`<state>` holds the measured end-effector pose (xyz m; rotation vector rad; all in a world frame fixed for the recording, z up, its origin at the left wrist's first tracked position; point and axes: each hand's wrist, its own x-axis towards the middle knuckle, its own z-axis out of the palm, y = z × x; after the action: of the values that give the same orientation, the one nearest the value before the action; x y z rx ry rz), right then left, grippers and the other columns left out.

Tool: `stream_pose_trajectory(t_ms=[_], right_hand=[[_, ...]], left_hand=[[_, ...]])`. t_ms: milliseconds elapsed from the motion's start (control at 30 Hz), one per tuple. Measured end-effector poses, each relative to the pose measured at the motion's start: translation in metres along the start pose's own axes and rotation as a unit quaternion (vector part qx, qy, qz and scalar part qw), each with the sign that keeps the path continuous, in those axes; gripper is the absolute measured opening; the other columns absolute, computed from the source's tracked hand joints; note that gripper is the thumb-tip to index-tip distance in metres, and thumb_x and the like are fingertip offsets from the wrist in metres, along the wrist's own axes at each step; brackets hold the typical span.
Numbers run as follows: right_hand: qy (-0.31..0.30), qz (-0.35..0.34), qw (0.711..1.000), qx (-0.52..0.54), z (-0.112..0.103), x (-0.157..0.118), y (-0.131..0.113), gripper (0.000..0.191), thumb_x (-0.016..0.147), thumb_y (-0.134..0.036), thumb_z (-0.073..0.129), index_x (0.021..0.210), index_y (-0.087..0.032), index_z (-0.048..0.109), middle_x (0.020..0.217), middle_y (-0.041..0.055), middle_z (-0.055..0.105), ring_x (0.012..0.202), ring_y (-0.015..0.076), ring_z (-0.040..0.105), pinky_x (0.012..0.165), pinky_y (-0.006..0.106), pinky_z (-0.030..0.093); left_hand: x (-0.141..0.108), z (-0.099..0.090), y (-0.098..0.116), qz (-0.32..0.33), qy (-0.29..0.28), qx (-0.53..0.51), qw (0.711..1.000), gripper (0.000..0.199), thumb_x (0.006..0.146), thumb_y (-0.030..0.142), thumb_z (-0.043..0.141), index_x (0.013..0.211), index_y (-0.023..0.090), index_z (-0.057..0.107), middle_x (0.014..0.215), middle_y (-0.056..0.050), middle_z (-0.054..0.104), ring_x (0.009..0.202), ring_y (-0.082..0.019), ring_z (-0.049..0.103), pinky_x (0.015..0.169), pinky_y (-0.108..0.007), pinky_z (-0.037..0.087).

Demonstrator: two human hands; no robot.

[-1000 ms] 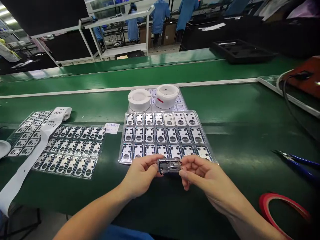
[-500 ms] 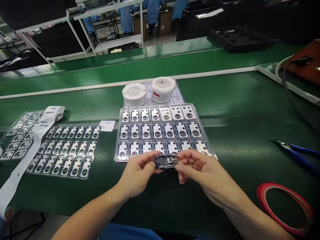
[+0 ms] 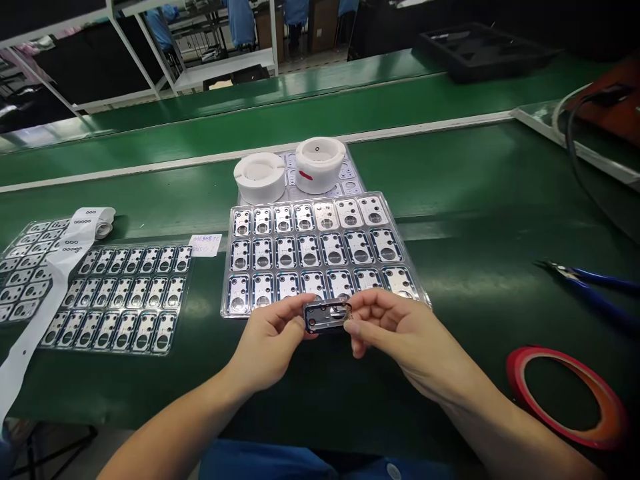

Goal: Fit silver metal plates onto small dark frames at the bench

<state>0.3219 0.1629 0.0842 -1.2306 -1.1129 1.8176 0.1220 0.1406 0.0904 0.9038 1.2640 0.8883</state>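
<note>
Item: small dark rectangular frame part (image 3: pixel 327 316), with a round opening and a glossy face, lower centre of the frame, held level just above the green bench mat (image 3: pixel 475 220). Left hand (image 3: pixel 267 343): thumb and fingers closed on the part's left end. Right hand (image 3: pixel 395 333): thumb and forefinger closed on its right end, the other fingers curled beneath. Both forearms enter from the bottom edge. Directly above the hands, centre: clear blister tray (image 3: pixel 226 280) of silvery plates in three rows of seven, its near edge just beyond the fingertips. At the far edge of that tray, upper centre: two white tape rolls side by side, the left roll (image 3: pixel 259 177) plain, the right roll (image 3: pixel 320 163) bearing a red mark, both standing on a second tray partly hidden under them. Left of centre: another clear tray (image 3: pixel 125 300) of similar plates in three rows, with a small white label (image 3: pixel 205 244) at its upper right corner. Far left: a further tray (image 3: pixel 23 267), cut by the frame edge, crossed by a long white perforated strip (image 3: pixel 50 293) running from its curled end down to the lower left corner. Right edge, mid-height: blue-handled pliers (image 3: pixel 590 283) lying on the mat. Lower right: red tape ring (image 3: pixel 567 393) lying flat. Upper right: black tray (image 3: pixel 480 50) on the far green belt, and a dark cable (image 3: pixel 580 180) curving down the right side.
</note>
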Motion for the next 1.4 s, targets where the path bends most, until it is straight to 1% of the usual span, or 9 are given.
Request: stream_pose_trajectory(t_ms=[233,400,533,633,800,900,1033,1167,1400], right_hand=[[-0.004,0.002,1.0,-0.002,-0.0025,-0.0006,0.0,0.034,0.074,-0.04,0.086,0.09,-0.017,0.066,0.068,-0.0013,0.065,0.056,0.0128,0.065,0.057,0.024,0.056],[0.0,0.001,1.0,-0.009,-0.001,0.0001,-0.0003,0.035,0.073,-0.041,0.085,0.089,-0.017,0.065,0.068,-0.0002,0.065,0.056,0.0145,0.066,0.057,0.026,0.057],[0.001,-0.002,1.0,-0.011,-0.002,-0.0002,0.0009,0.032,0.075,-0.038,0.084,0.091,-0.017,0.065,0.068,-0.0008,0.065,0.056,0.0139,0.066,0.056,0.025,0.056],[-0.001,-0.002,1.0,-0.012,-0.003,-0.0003,0.0016,0.03,0.077,-0.037,0.083,0.09,-0.017,0.064,0.068,-0.0009,0.065,0.056,0.0139,0.066,0.056,0.025,0.056],[-0.001,0.004,1.0,-0.004,-0.0029,0.0,0.0014,0.032,0.075,-0.037,0.084,0.09,-0.017,0.064,0.067,-0.0013,0.065,0.056,0.0134,0.066,0.055,0.024,0.056],[-0.002,0.003,1.0,-0.004,-0.0025,-0.0003,0.0014,0.031,0.076,-0.037,0.083,0.09,-0.017,0.064,0.066,-0.0013,0.065,0.056,0.0134,0.066,0.055,0.023,0.056],[0.003,0.005,1.0,-0.007,-0.0027,0.0,0.002,0.032,0.075,-0.038,0.084,0.089,-0.017,0.064,0.066,-0.0008,0.065,0.056,0.0144,0.066,0.056,0.025,0.056],[0.004,0.004,1.0,-0.009,-0.0034,0.0007,0.0028,0.033,0.075,-0.04,0.083,0.09,-0.017,0.064,0.066,-0.0005,0.065,0.056,0.0153,0.066,0.056,0.026,0.057],[0.001,0.006,1.0,-0.006,-0.004,0.0,0.0046,0.032,0.076,-0.038,0.083,0.091,-0.017,0.065,0.067,-0.0008,0.066,0.056,0.0144,0.066,0.056,0.025,0.056]], left_hand=[[0.0001,0.0006,0.0017,-0.002,-0.002,-0.018,1.0,0.034,0.081,0.02,0.065,0.113,0.014,0.074,0.105,-0.006,0.078,0.094,-0.021,0.072,0.079,-0.03,0.064],[0.0,0.0014,0.0009,-0.008,0.001,-0.017,1.0,0.034,0.081,0.021,0.066,0.113,0.014,0.074,0.105,-0.006,0.078,0.096,-0.023,0.072,0.081,-0.033,0.065],[0.0,0.0014,0.0006,-0.013,0.004,-0.017,1.0,0.033,0.081,0.021,0.066,0.112,0.014,0.075,0.105,-0.006,0.078,0.096,-0.022,0.072,0.08,-0.031,0.065],[-0.0001,0.0013,0.0006,-0.011,0.005,-0.016,1.0,0.032,0.081,0.021,0.066,0.111,0.014,0.075,0.106,-0.006,0.077,0.095,-0.022,0.073,0.08,-0.031,0.065],[-0.0004,0.0018,0.0002,-0.008,0.012,-0.012,1.0,0.034,0.08,0.022,0.067,0.112,0.015,0.075,0.108,-0.006,0.077,0.096,-0.022,0.072,0.079,-0.031,0.066],[-0.0005,0.002,-0.0001,-0.008,0.015,-0.006,1.0,0.034,0.08,0.022,0.068,0.112,0.014,0.075,0.104,-0.005,0.078,0.093,-0.021,0.072,0.078,-0.03,0.066],[-0.0008,0.0018,0.0008,-0.01,0.016,-0.005,1.0,0.034,0.08,0.022,0.068,0.112,0.015,0.076,0.103,-0.004,0.078,0.092,-0.02,0.072,0.078,-0.029,0.066],[-0.001,0.0015,0.0026,-0.012,0.019,-0.005,1.0,0.033,0.08,0.021,0.069,0.112,0.015,0.076,0.103,-0.005,0.078,0.092,-0.021,0.073,0.078,-0.03,0.066],[-0.0003,0.0034,0.0028,-0.01,0.02,-0.022,0.999,0.031,0.08,0.02,0.069,0.11,0.015,0.077,0.101,-0.003,0.078,0.088,-0.018,0.073,0.074,-0.024,0.066]])
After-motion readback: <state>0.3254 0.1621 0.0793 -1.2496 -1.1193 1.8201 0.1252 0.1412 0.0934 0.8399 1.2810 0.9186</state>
